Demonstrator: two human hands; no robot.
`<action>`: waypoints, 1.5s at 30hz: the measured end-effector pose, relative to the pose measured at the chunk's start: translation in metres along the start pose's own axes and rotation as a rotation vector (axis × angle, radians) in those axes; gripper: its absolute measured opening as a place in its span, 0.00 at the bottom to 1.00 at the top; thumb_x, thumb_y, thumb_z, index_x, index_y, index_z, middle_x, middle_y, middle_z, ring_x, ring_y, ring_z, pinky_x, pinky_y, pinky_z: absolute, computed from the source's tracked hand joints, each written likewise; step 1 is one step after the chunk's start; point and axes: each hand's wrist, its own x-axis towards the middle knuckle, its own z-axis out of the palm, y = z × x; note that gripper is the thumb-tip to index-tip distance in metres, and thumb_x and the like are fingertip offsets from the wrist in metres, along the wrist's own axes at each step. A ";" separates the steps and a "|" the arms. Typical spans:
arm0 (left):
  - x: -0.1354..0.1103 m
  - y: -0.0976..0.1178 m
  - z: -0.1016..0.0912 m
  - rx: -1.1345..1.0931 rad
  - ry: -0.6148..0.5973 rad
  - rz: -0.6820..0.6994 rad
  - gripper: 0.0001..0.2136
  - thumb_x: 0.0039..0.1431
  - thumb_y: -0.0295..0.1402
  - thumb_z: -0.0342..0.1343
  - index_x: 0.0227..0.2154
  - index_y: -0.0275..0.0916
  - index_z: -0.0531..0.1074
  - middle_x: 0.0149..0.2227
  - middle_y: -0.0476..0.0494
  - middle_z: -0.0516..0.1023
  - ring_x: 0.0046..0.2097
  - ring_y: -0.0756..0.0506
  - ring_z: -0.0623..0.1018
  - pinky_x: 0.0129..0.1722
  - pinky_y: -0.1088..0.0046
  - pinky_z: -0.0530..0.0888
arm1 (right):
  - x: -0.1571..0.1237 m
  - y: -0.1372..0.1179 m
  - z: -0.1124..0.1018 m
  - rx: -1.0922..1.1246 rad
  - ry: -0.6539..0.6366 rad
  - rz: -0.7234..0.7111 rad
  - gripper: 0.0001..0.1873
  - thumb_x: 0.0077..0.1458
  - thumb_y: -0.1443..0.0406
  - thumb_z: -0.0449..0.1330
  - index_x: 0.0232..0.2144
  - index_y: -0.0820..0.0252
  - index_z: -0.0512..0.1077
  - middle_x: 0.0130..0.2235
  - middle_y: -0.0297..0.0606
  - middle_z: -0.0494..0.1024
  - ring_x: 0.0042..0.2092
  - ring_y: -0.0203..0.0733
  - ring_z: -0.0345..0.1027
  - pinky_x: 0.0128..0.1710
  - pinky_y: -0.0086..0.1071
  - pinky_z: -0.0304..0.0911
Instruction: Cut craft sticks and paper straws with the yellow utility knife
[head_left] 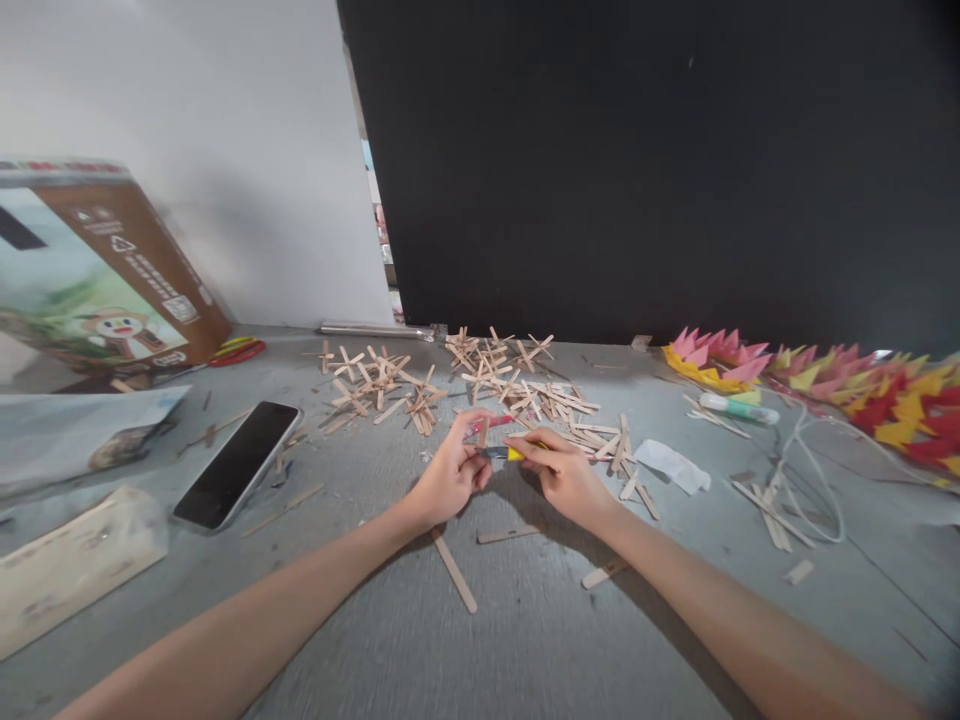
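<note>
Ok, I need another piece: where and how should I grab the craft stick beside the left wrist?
Probably pinch the craft stick by its near end, across the long edges, from the right: it lies flat and narrow, its far end close to the left hand.

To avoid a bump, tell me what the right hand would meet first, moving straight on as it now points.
The right hand, yellow tool foremost, would likely meet the wooden stick in the left hand first; depth is unclear.

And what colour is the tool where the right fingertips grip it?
The tool is yellow there; head view shows it best.
</note>
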 end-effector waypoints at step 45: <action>-0.003 0.004 0.000 0.045 -0.029 -0.009 0.27 0.64 0.24 0.50 0.65 0.42 0.54 0.22 0.57 0.66 0.22 0.53 0.64 0.26 0.78 0.63 | 0.000 -0.002 -0.002 0.013 -0.025 0.012 0.32 0.63 0.77 0.49 0.61 0.45 0.74 0.50 0.42 0.77 0.50 0.43 0.73 0.49 0.39 0.74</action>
